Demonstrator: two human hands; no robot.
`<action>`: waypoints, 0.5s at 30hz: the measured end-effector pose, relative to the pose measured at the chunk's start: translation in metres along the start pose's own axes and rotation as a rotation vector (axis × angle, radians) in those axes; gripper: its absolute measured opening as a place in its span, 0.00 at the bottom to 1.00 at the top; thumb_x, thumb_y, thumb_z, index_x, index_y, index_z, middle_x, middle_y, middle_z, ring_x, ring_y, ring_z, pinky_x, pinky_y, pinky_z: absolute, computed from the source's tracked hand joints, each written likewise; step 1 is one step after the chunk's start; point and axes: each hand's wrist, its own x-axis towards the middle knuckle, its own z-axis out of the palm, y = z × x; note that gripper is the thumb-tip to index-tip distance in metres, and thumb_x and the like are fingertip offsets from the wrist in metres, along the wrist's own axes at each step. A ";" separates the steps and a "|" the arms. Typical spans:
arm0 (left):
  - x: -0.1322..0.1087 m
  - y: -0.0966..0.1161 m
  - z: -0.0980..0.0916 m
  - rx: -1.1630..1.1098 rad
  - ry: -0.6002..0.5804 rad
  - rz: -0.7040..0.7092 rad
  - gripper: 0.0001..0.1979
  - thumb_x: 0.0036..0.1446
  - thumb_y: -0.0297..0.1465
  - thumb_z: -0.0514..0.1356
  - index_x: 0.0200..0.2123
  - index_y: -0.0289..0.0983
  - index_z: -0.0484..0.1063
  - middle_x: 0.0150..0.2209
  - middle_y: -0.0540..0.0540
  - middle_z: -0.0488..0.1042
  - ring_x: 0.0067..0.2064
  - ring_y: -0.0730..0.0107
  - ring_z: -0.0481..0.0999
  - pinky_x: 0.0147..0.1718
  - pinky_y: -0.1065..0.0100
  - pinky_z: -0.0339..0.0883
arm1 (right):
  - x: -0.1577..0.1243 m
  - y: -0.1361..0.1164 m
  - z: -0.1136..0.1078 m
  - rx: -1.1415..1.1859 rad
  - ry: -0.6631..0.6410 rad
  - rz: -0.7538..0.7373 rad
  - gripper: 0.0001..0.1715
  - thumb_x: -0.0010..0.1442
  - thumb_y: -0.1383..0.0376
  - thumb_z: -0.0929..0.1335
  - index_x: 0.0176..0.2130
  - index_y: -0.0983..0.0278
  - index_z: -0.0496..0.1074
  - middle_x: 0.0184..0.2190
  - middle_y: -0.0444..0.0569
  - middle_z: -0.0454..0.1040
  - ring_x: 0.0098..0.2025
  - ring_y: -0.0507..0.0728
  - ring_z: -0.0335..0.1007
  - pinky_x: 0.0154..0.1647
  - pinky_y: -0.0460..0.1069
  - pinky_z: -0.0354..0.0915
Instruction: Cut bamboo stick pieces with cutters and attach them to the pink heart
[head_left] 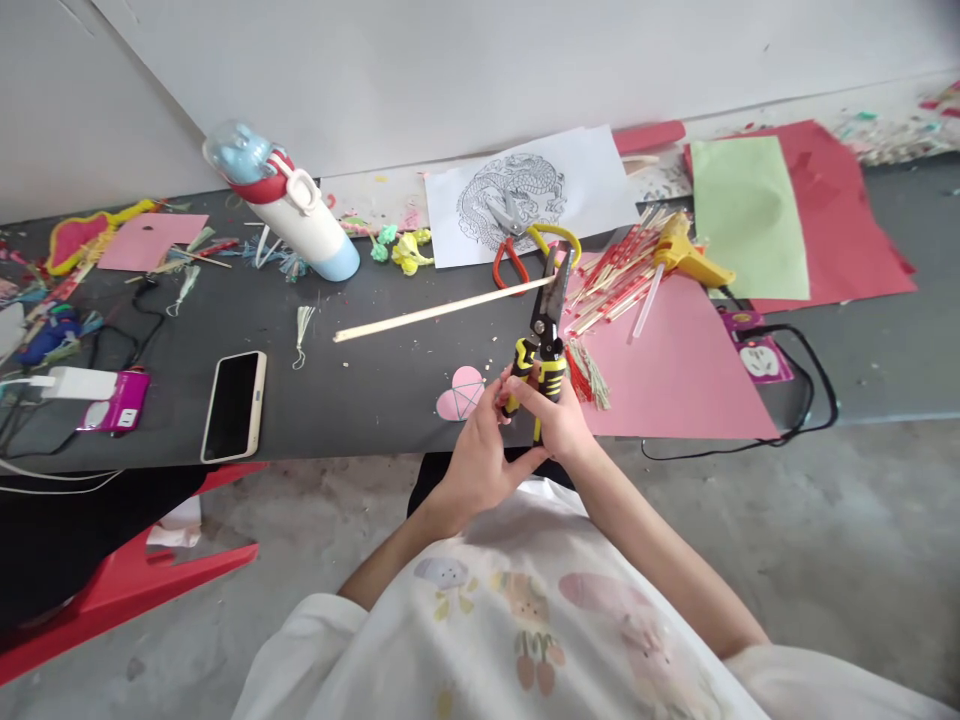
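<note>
Dark tabletop beneath, both hands grip shears, stick meeting blades beyond.

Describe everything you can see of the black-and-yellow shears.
The shears have dark, metal-looking blades, a visible pivot and black handles with yellow patches. The left hand and right hand grip the handles, partly hiding them. The blades point away from the person, parted, with one end of a pale, wooden-looking stick at them.
</note>
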 end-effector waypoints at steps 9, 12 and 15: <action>-0.002 -0.002 0.004 -0.074 -0.010 -0.063 0.41 0.58 0.43 0.62 0.66 0.38 0.44 0.53 0.36 0.68 0.41 0.64 0.71 0.43 0.58 0.70 | 0.001 -0.003 -0.001 -0.192 0.023 -0.013 0.17 0.55 0.52 0.70 0.34 0.62 0.68 0.24 0.42 0.70 0.25 0.53 0.68 0.29 0.50 0.65; 0.002 0.004 -0.002 -0.027 -0.050 -0.107 0.29 0.60 0.40 0.61 0.59 0.37 0.56 0.53 0.37 0.69 0.43 0.62 0.71 0.46 0.56 0.68 | 0.003 0.001 -0.003 -0.371 0.141 -0.048 0.21 0.55 0.49 0.71 0.39 0.60 0.66 0.29 0.42 0.71 0.31 0.54 0.69 0.35 0.50 0.65; 0.005 0.010 -0.008 -0.035 -0.077 -0.125 0.12 0.60 0.37 0.59 0.45 0.38 0.66 0.43 0.42 0.72 0.42 0.62 0.72 0.44 0.59 0.68 | 0.002 0.004 -0.004 -0.433 0.127 -0.010 0.26 0.55 0.45 0.70 0.43 0.59 0.63 0.31 0.42 0.70 0.30 0.54 0.68 0.34 0.50 0.65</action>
